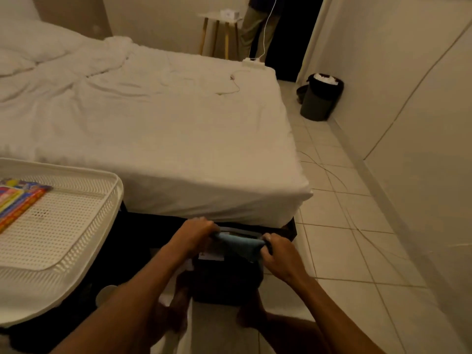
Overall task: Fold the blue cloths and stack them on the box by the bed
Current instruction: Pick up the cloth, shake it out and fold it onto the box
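Both hands, left hand [196, 232] and right hand [277, 251], pinch a folded blue cloth [240, 245] stretched between their grips just above the dark box [224, 284], so lowering it flat onto the box looks next

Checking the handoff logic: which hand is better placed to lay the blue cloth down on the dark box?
Probably the left hand: it grips the blue cloth directly above the dark box; the right hand holds the end nearer the box's outer edge.
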The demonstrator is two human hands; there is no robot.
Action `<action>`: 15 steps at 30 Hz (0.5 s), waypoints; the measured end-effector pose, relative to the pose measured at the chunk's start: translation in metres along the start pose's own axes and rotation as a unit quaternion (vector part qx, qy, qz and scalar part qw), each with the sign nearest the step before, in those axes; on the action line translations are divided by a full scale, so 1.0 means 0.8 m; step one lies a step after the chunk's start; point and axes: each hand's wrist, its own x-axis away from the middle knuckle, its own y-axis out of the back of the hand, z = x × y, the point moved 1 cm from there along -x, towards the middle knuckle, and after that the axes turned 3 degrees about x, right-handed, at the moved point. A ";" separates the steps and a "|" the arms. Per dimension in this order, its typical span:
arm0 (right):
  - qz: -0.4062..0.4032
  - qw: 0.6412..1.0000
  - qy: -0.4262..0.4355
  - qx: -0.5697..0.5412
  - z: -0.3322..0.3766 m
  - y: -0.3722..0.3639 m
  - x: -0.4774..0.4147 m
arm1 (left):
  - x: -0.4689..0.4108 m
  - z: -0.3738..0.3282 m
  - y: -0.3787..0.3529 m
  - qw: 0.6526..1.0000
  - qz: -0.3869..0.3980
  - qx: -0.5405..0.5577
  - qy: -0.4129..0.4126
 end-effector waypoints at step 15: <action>-0.040 0.992 0.028 -0.116 0.127 0.089 0.012 | 0.002 -0.062 0.216 0.999 0.012 -0.020 -0.040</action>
